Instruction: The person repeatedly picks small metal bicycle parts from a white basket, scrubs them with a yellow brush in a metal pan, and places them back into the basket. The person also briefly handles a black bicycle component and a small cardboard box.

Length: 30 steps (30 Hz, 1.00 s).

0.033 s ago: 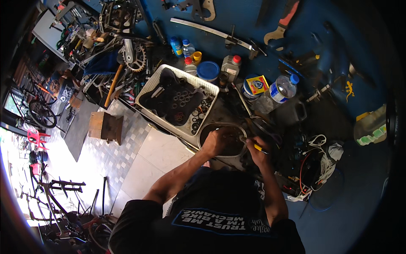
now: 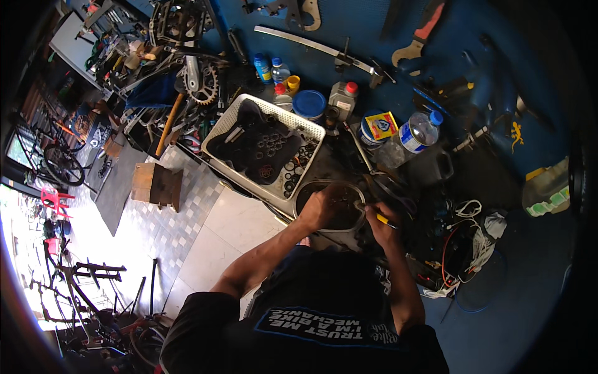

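Note:
An oval metal basin (image 2: 339, 229) with dark contents stands at the bench's front edge, before my body. My left hand (image 2: 316, 210) is over its left side, fingers curled down; whatever they grip is hidden beneath them. At the basin's right rim, my right hand (image 2: 377, 219) is closed round a slim tool with a yellow handle (image 2: 385, 220). The tool's far end points left over the basin, too small to identify. Left of the basin sits a cream perforated tray (image 2: 215, 153), lined with dark cloth (image 2: 240, 153) and holding metal rings (image 2: 269, 144) and small round parts.
Behind the basin stand a clear bottle with a blue cap (image 2: 418, 132), a grey bottle with a red cap (image 2: 343, 96) and a blue-lidded tub (image 2: 309, 103). Tangled cables (image 2: 479, 240) lie at right. A wooden box (image 2: 156, 185) is at left. Tools hang on the blue wall.

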Available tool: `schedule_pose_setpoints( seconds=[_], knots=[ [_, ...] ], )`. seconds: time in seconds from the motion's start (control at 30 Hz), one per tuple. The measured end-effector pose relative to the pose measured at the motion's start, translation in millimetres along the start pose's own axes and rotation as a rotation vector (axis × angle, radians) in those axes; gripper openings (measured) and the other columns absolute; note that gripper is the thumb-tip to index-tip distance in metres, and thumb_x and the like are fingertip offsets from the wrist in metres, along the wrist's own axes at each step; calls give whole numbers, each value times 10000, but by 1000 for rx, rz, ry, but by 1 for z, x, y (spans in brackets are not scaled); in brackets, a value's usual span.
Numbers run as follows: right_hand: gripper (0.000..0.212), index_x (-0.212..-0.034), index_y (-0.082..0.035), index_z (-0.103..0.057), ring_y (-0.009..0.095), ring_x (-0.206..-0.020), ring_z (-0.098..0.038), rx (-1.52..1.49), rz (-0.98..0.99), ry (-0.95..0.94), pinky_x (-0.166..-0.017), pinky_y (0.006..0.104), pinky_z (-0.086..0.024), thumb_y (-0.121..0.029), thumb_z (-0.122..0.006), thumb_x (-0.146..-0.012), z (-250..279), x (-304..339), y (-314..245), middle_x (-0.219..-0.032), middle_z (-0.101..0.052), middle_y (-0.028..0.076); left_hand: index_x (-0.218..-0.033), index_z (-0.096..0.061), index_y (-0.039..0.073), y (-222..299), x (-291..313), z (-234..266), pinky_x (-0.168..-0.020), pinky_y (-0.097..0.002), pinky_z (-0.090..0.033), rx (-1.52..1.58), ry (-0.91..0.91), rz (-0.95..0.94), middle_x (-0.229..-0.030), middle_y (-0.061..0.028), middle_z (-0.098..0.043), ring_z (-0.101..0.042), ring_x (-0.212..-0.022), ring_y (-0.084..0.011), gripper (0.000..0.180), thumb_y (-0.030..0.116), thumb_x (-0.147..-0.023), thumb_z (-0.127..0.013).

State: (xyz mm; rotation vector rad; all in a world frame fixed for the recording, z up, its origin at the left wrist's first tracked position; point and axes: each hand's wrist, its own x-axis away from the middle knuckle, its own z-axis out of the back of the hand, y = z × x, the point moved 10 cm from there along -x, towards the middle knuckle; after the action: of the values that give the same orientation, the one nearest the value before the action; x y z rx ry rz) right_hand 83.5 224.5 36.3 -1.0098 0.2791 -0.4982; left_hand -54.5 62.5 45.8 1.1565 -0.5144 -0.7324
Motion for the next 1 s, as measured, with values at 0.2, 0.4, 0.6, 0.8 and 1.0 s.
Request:
schedule_pose_setpoints(
  seconds=[0.2,0.4,0.6,0.8,1.0],
  knots=[
    [235,-1050,-8,-734,151,-702,-671,-62,56,70,-671,329,-534,-240,-758,-1017,10,2,1,-797,-732,82,-1436,-541,77,158,9,31,-891,-483,-612,-321,57,-553,-1046,-193,-778,-703,-1155,-421,543,112,-927,-727],
    [241,-1067,-3,-728,136,-673,-651,-56,-81,1,-648,326,-519,-237,-759,-1018,13,8,-4,-748,-699,72,-1330,-636,71,46,-1,-13,-877,-496,-611,-507,-38,-320,-903,-197,-746,-732,-858,-414,430,145,-914,-715],
    [235,-1088,4,-731,83,-672,-633,-67,-40,55,-630,289,-504,-217,-768,-1017,19,15,-3,-748,-705,57,-1265,-725,164,26,-40,73,-697,-473,-614,-555,69,-189,-916,-178,-776,-759,-801,-393,335,213,-934,-740],
    [271,-1126,-28,-748,104,-724,-675,-53,-56,25,-682,290,-527,-272,-784,-1011,18,18,-5,-798,-730,61,-1324,-731,227,-74,-89,259,-845,-482,-644,-1061,177,213,-1089,-147,-793,-783,-976,-348,333,250,-992,-710],
    [295,-1139,-59,-754,132,-790,-715,1,-132,8,-735,307,-554,-318,-793,-1004,21,19,-6,-850,-752,71,-1113,-776,114,-133,-81,311,-947,-541,-588,-1082,229,334,-1133,-197,-779,-746,-1099,-405,201,143,-963,-645]
  ],
)
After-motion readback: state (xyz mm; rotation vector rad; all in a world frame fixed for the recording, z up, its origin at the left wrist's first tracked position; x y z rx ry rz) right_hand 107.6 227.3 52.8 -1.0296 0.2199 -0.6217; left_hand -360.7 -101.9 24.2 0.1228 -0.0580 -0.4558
